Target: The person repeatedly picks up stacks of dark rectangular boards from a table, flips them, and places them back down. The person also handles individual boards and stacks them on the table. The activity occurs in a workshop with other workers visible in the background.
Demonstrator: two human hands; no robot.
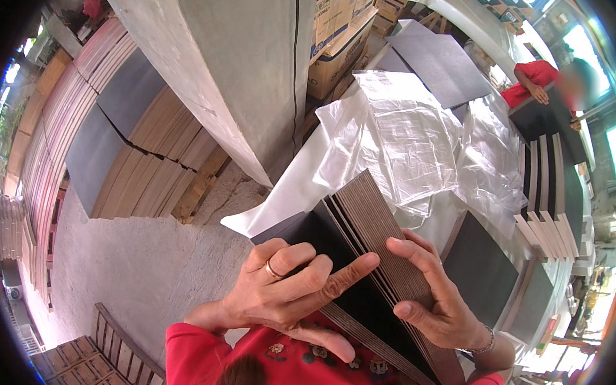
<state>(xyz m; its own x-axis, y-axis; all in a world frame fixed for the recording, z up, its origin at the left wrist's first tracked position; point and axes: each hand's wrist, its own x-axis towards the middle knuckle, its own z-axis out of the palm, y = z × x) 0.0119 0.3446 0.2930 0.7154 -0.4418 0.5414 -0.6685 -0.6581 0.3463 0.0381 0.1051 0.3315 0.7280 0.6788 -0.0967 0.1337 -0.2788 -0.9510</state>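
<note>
In front of my chest stands a stack of thin black boards (383, 228) with brown layered edges, tilted and parted by a dark gap. My right hand (435, 290) grips its right part, fingers and thumb lying over the brown edges. Across the gap reaches the index finger of my left hand (296, 282), its tip at the board edges. The left thumb is stretched out below, apart from that finger, and the other fingers are loosely bent. Nothing is held in the left hand. To the right, another dark board (480, 268) lies on the plastic-covered table.
Clear plastic sheeting (394, 138) covers the table beyond the boards. At far right a person in red (537, 72) handles a dark panel beside upright boards (549, 177). A concrete pillar (217, 55) rises ahead. Stacked panels (148, 177) stand left; cardboard boxes (332, 61) behind.
</note>
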